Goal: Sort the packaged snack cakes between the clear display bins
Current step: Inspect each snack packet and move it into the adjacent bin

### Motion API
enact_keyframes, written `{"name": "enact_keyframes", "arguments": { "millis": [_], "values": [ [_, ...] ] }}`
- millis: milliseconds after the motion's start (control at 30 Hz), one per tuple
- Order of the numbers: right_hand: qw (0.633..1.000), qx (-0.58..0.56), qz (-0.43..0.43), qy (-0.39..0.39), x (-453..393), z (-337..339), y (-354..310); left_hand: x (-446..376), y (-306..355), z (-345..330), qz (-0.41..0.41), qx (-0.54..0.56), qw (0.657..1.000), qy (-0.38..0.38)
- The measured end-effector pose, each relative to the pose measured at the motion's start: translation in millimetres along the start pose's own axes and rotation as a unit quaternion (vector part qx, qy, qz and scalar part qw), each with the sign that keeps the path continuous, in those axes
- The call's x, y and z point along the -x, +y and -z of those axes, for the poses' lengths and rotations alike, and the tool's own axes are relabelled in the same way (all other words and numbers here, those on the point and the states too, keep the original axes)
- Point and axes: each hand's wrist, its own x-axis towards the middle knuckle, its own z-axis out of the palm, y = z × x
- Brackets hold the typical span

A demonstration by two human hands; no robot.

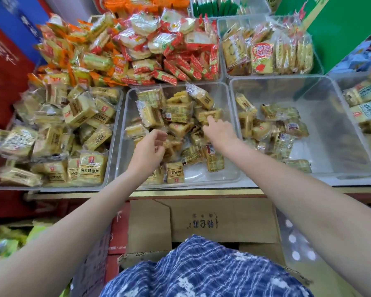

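Fingers (211, 121) of right hand (220, 131) outstretched — left hand (149, 147) curled, over middle bin (124, 151).

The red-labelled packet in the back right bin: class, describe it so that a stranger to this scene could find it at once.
Start at the green carton in the far right corner; the clear back right bin sits just left of it. Its packets stand upright in a row. The red-labelled packet is near the middle, facing forward, the only one with a large red panel among plain yellow neighbours.
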Motion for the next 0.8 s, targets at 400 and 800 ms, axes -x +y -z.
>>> {"name": "enact_keyframes", "arguments": {
  "millis": [400,800],
  "values": [
    [0.868,-0.481,-0.03,0.117,31.0,29.1,12.3,-6.9,16.7,-2.9,-0.048,0.01,0.998,-0.035],
    [0.694,-0.71,-0.084,0.08,64.4,37.8,-1.6,13.0,21.5,16.7,0.101,0.31,0.945,-0.028]
  ]
}}
